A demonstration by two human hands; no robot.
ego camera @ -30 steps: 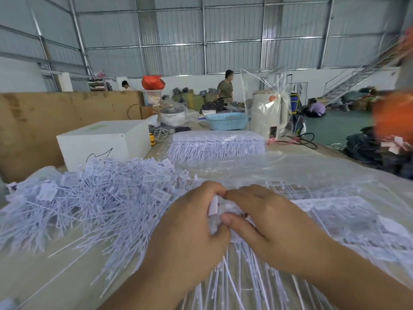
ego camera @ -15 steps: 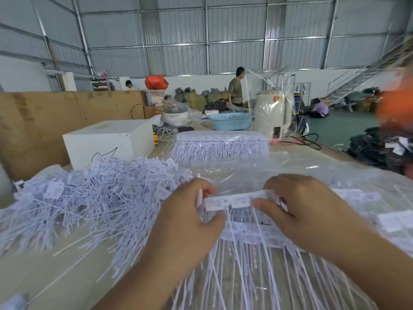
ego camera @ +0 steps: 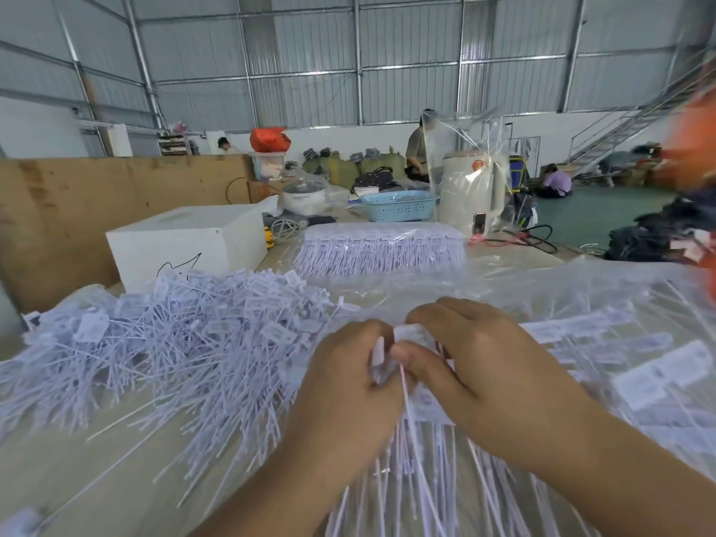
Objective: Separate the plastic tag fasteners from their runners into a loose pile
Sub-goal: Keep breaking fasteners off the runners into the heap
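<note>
I see my left hand [ego camera: 345,385] and right hand [ego camera: 484,366] meeting at table centre, both pinching one strip of tag fasteners [ego camera: 410,343], seemingly folded between the thumbs. The loose pile [ego camera: 174,343] lies just left.

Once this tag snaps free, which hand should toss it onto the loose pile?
Probably the left hand: the loose pile lies on its side, right beside it. The right hand would have to cross over, and it pinches the strip too.

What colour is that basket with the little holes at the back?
Light blue. The basket shows best in the head view, beyond the bagged fasteners.
</note>
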